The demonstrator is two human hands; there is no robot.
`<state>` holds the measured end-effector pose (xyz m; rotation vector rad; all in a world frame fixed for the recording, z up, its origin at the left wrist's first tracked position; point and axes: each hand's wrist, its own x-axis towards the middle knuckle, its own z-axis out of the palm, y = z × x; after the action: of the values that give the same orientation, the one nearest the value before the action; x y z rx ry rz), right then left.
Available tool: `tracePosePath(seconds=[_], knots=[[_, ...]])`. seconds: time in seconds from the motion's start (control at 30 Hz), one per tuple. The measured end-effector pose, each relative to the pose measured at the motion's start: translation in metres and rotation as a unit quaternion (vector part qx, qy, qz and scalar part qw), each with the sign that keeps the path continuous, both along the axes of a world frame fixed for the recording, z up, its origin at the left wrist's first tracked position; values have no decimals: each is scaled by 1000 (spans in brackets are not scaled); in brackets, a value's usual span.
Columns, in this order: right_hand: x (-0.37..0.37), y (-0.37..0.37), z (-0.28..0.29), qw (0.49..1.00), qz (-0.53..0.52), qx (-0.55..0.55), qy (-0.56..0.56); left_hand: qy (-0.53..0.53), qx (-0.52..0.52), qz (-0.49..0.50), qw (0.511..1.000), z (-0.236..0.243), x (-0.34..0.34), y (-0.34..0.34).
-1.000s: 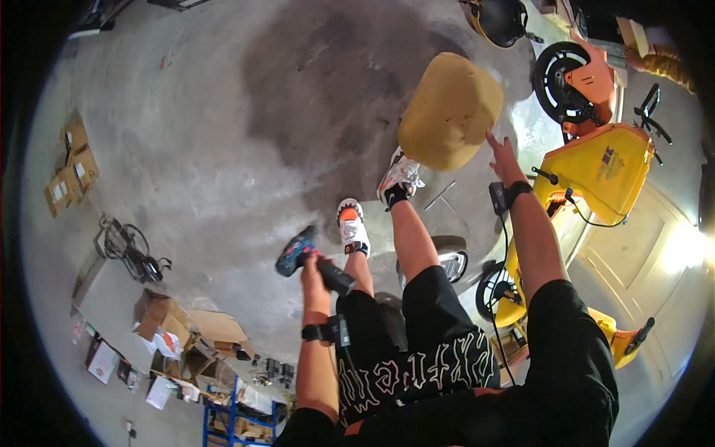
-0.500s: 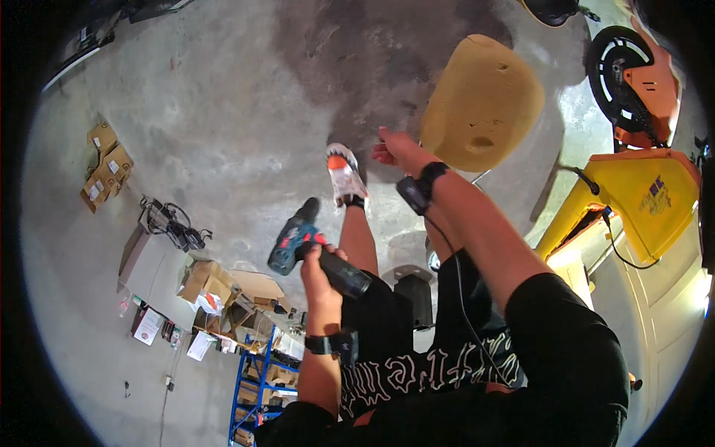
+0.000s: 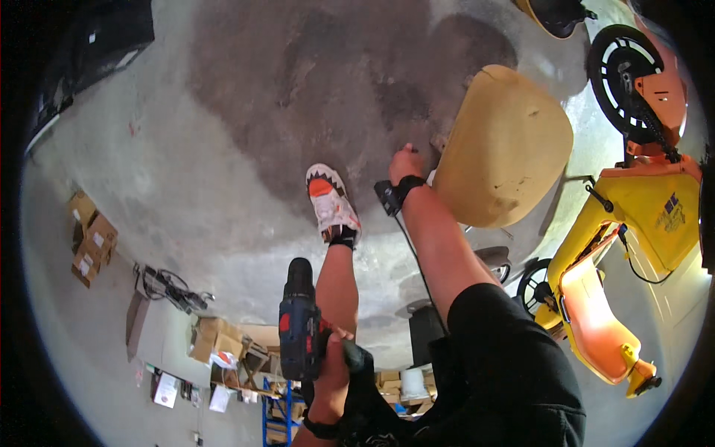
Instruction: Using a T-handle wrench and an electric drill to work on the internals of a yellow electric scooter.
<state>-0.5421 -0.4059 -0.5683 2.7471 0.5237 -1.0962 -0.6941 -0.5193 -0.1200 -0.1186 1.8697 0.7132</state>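
My left hand [image 3: 333,372] is wrapped round the grip of a cordless drill [image 3: 299,328], dark blue and black with red marks. The drill's black chuck points away from me, beside my left shin. My right hand [image 3: 407,162] is held out low over the floor, its fingers curled in. Whether something small lies inside them is hidden. Just right of that hand stands a tan, worn padded seat [image 3: 506,149] with rounded corners and dark scuffs. Thin metal parts show under its near edge. A black device with a cable is strapped to my right wrist.
An orange and yellow electric scooter [image 3: 625,223] stands at the right. Cardboard boxes [image 3: 93,238] and coiled cables [image 3: 175,289] lie at the left. A blue shelf rack [image 3: 279,417] is near the bottom. Dark patches mark the concrete floor [image 3: 246,89]. My sneaker [image 3: 328,197] rests there.
The drill has swung from a slant to point straight away from me, and has come lower in view. My right hand's fingers have curled in. The seat appears farther right and lower.
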Motion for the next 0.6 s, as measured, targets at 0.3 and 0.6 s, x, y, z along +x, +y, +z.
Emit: tracePosePath(seconds=[0.3, 0.6], knots=[[-23, -5, 25, 870, -402, 69, 277, -4, -15, -109, 994, -5, -21, 9], [36, 66, 351, 828, -256, 180, 466, 6, 124, -372, 920, 62, -12, 14]])
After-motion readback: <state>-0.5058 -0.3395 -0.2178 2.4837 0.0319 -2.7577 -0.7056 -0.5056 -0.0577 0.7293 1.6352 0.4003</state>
